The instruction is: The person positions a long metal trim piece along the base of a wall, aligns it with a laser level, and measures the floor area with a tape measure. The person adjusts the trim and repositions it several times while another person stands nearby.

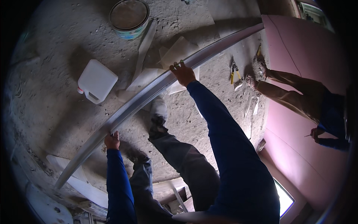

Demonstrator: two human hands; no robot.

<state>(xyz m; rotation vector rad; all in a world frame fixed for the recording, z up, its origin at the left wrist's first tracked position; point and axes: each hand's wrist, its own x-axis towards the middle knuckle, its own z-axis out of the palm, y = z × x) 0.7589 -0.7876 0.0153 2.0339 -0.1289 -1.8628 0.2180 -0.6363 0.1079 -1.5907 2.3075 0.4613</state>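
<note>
A long grey metal channel [138, 98] runs slantwise across the view, from the lower left up to the far right. My left hand [112, 140] grips its near edge on the lower left part, the thumb showing and the other fingers partly hidden by the metal. Farther up, my right hand [182, 73] is closed over the channel, its fingers curled onto the far edge. Beneath the channel, between my hands, pale sheet offcuts [147, 79] lie on the floor. Both of my forearms are in blue sleeves.
A white plastic jug [98, 81] lies left of the channel; a round bucket [129, 18] stands beyond. Yellow-handled snips [235, 73] rest on the rough floor at right. Another person in brown trousers [287, 95] stands by a pink wall board [309, 48]. Boards and scraps lie lower left.
</note>
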